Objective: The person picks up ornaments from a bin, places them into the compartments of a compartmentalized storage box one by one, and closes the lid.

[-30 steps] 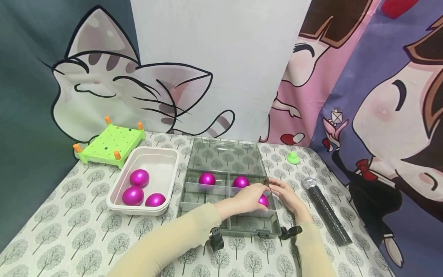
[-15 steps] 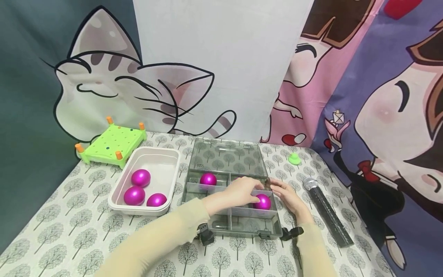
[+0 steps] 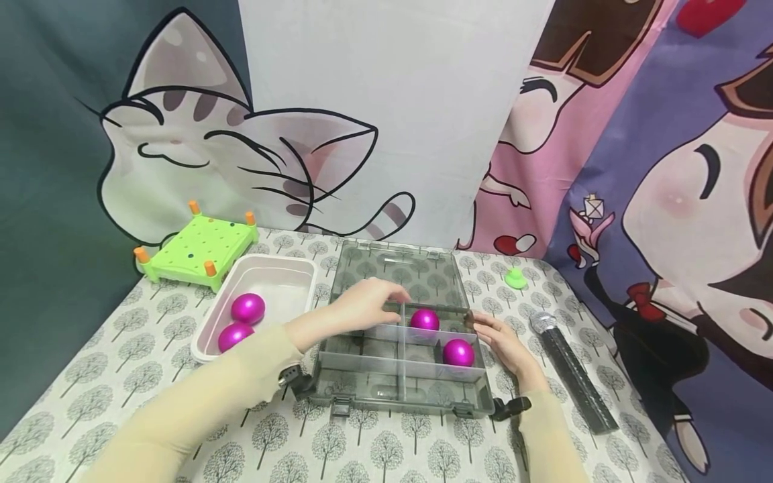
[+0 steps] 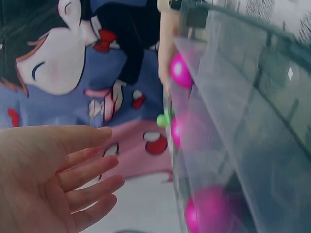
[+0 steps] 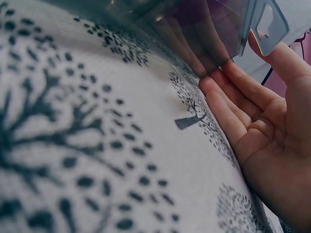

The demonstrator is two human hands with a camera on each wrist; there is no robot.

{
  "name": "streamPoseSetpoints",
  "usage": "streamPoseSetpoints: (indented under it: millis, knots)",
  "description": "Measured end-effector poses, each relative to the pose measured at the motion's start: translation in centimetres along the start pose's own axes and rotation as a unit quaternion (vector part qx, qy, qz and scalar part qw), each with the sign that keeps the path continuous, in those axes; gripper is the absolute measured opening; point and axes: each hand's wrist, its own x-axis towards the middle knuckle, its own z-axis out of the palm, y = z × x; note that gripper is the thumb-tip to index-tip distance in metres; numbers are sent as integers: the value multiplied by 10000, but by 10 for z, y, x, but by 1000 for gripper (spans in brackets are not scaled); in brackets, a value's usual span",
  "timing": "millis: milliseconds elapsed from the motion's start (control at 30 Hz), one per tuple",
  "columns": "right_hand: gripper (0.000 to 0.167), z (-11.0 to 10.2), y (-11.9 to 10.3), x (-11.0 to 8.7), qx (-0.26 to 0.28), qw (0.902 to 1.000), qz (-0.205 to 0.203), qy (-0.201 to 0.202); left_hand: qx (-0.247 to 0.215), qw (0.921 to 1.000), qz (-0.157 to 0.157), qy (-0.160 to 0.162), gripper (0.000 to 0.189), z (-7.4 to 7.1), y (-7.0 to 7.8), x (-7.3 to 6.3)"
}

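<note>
My left hand [image 3: 370,300] hovers over the far left part of a smoky clear compartment box [image 3: 395,404]. In the left wrist view its fingers are spread loosely with nothing between them. Below it, blurred behind a divider, is a magenta ball [image 4: 210,213], hidden by the hand in the head view. A second magenta ball [image 3: 425,319] sits in the far right compartment, and a third ball [image 3: 459,352] lies in the middle right one. My right hand [image 3: 504,341] rests its nearly straight fingers against the box's right side, the thumb by the rim and a clear plastic tab [image 5: 268,29].
A white tray [image 3: 309,282] at left shows two magenta balls [image 3: 248,308]; my left sleeve covers its near part. Behind it stands a green pegged board [image 3: 202,251]. The box's lid [image 3: 398,268] lies back. A green duck [image 3: 516,278] and a microphone [image 3: 574,376] lie at right.
My left hand has moved left from the middle right ball, across the far right ball, to above the far left compartment. The right hand stays at the box's side.
</note>
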Motion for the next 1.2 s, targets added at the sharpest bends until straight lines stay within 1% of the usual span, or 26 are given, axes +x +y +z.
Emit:
streamPoseSetpoints:
  millis: [167, 233, 433, 500, 633, 700, 800, 900, 1000, 1200]
  knots:
    - [52, 0, -1, -1, 44, 10000, -17, -21, -23, 9998, -72, 182, 38, -18, -26, -14]
    - [52, -1, -1, -1, 44, 10000, -33, -7, -98, 9996, -87, 270, 38, -25, -37, -20]
    - [52, -3, 0, -1, 35, 10000, -41, 6, -453, 9975, -329, 428, 40, -46, -67, -43]
    - [52, -4, 1, -1, 24, 10000, -43, -5, -476, 9968, -417, 498, 40, -51, -77, -50]
    - [51, -4, 0, -1, 48, 9999, -86, 27, -336, 9960, -503, 656, 39, -58, -96, -62]
    - [50, -3, 0, -2, 74, 9999, -106, 41, -256, 9952, -623, 709, 40, -62, -103, -69]
    - [50, -2, 0, -2, 84, 9999, -129, 23, 22, 9934, -798, 825, 41, -67, -114, -80]
    - [50, -2, 0, -1, 78, 9999, -118, -9, 164, 9917, -905, 902, 40, -71, -124, -88]
    - [51, -2, 0, -1, 59, 9999, -114, -4, 149, 9915, -955, 875, 40, -72, -134, -94]
    - [53, -1, -2, -1, 39, 10000, -67, -33, 286, 9916, -1012, 749, 43, -71, -150, -103]
